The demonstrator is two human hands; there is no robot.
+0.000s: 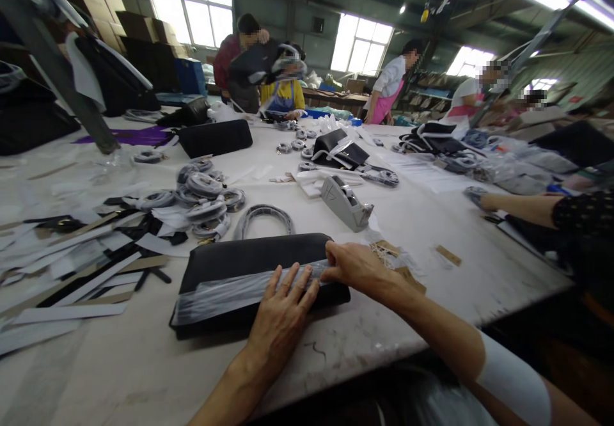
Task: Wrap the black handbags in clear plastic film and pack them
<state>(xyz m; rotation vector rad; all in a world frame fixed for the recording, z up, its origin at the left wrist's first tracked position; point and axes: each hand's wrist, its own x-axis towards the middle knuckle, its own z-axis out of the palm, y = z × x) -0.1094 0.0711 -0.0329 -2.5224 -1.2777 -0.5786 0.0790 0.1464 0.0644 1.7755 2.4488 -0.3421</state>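
A black bag (259, 253) lies flat in front of me near the table's edge. Across its face runs a strip in translucent plastic wrap (225, 295). My left hand (283, 314) rests on the bag with fingers spread, the fingertips pressing on the wrap. At the bag's right end my right hand (355, 266) is closed, its thumb and curled fingers pinching the end of the plastic wrap. Just behind the bag sits a plastic-wrapped handle loop (263, 212). A grey tape dispenser (345, 203) stands beyond my right hand.
Coiled wrapped straps (204, 186) are heaped at the left, beside scattered paper and black strips (91, 260). Brown tags (448, 255) lie to the right. More black bags (215, 138) stand farther back. A co-worker's arm (518, 208) reaches in from the right; other people work behind.
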